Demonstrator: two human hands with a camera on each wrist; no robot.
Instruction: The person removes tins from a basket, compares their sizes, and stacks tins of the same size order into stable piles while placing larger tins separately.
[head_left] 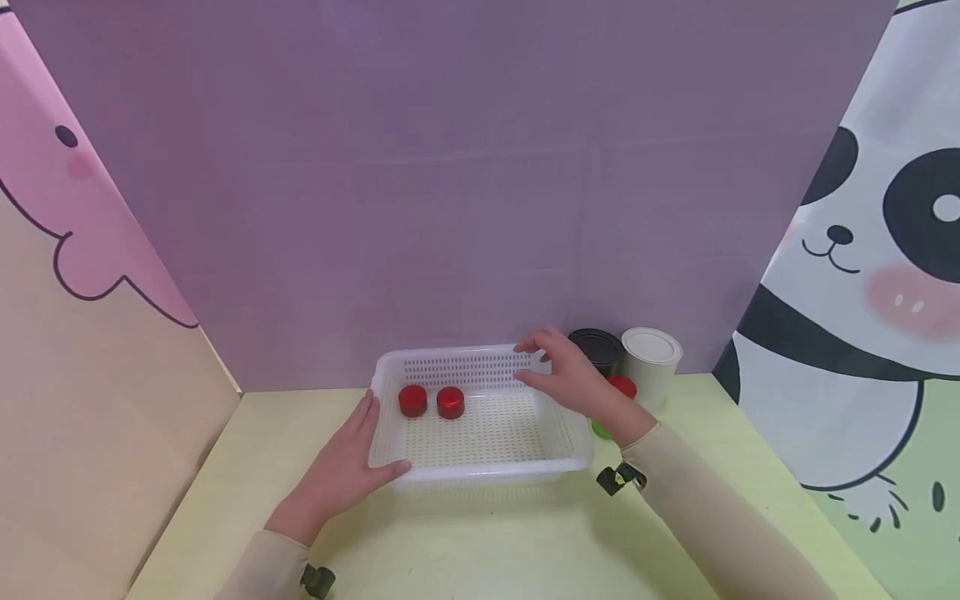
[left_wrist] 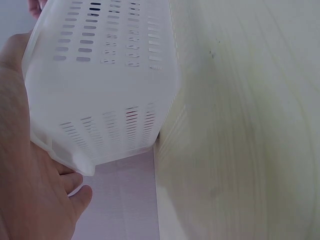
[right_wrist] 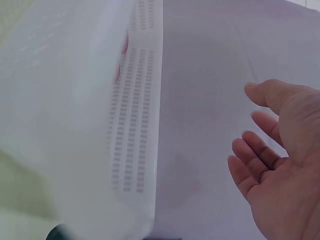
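A white perforated plastic basket (head_left: 480, 473) sits on the table with two small red round tins (head_left: 412, 401) (head_left: 451, 403) at its left end. My left hand (head_left: 341, 467) holds the basket's front left corner, its thumb over the front rim and its fingers along the left side. Fingertips show just outside the rim in the left wrist view, near the basket's slotted wall (left_wrist: 100, 90). Above the basket's back right corner is my right hand (head_left: 566, 375), fingers loosely bent and holding nothing. The right wrist view shows this hand (right_wrist: 290, 150) apart from the rim.
Behind the right forearm stand a black can (head_left: 596, 346) and a white lidded can (head_left: 652, 358). Partly hidden there are another red round piece (head_left: 622, 386) and a green one (head_left: 602, 429). A purple backdrop (head_left: 480, 208) rises behind the pale table (head_left: 480, 550).
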